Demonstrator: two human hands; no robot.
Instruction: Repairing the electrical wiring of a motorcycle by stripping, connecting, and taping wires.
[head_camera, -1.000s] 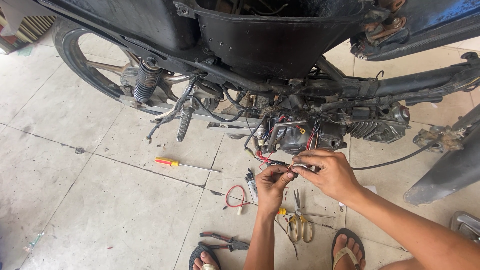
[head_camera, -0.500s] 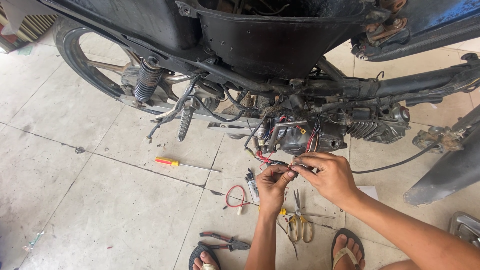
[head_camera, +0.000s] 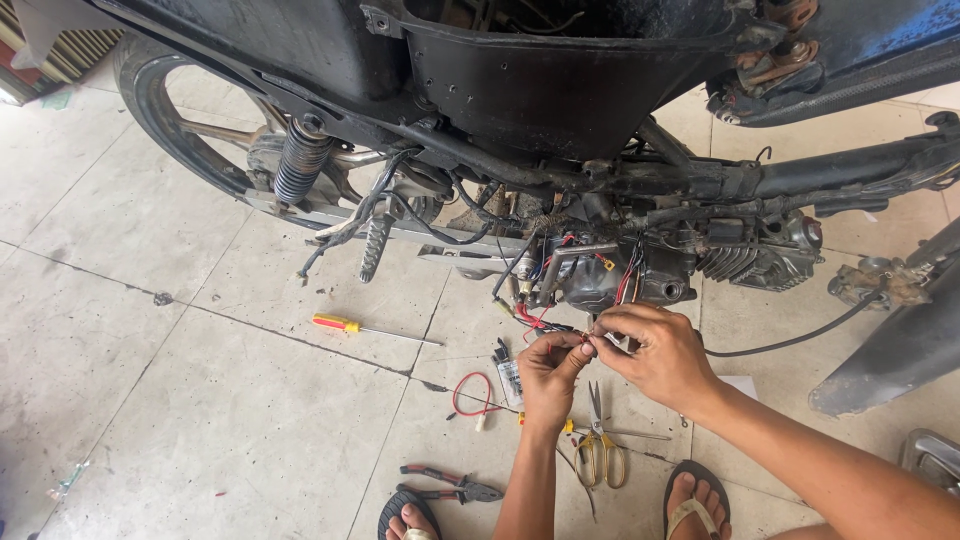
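Two hands are pinching thin wires by a motorbike engine.

The left hand (head_camera: 548, 368) and right hand (head_camera: 655, 352) are meeting fingertip to fingertip, both squeezing the red wires (head_camera: 535, 318) hanging under the engine (head_camera: 640, 275), above scissors (head_camera: 600, 440) on the floor.

I see matt, grimy cast metal on the engine (head_camera: 640, 275), dusty matt black plastic on the underseat panel (head_camera: 560, 90), a coiled steel shock spring (head_camera: 298, 160), glossy red-and-yellow plastic on the screwdriver (head_camera: 338, 323) handle, and smooth pale floor tiles (head_camera: 150, 420).
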